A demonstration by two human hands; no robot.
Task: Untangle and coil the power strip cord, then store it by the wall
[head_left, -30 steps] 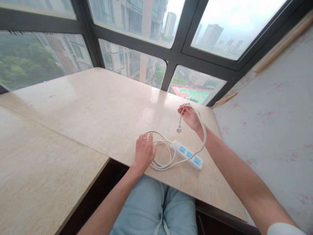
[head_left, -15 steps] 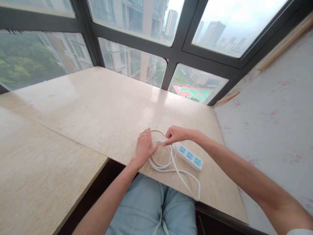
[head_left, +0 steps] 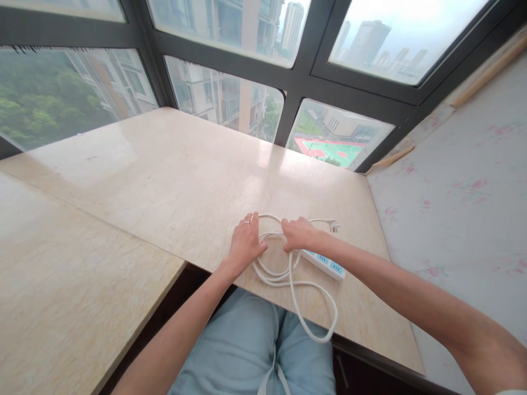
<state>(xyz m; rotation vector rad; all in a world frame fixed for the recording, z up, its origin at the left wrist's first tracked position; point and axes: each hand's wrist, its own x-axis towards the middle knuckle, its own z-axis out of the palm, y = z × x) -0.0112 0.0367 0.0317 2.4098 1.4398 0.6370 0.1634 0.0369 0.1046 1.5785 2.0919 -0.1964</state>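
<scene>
A white power cord [head_left: 275,282] lies in loose loops near the counter's front edge. Over the loops' left side rests my left hand [head_left: 246,241], its fingers stretched forward and its thumb apart, with cord passing beneath it. My right hand [head_left: 300,233] is closed on the cord at the coil's upper right; its fingertips are partly hidden. Beyond that wrist, the cord's plug [head_left: 333,226] shows on the counter. The white power strip [head_left: 329,267] with blue sockets lies right of the coil, its left part covered by my right hand and forearm. One cord loop hangs over the front edge.
The beige marble-patterned counter [head_left: 177,181] reaches back to dark-framed windows [head_left: 304,82]. A floral-papered wall [head_left: 461,219] stands at the right. Another counter section [head_left: 74,285] lies at the left, and my legs [head_left: 242,345] are below the front edge.
My right hand has turned and come down closer to the coil, now covering part of the power strip. The plug has come into view beyond it. My left hand has barely moved.
</scene>
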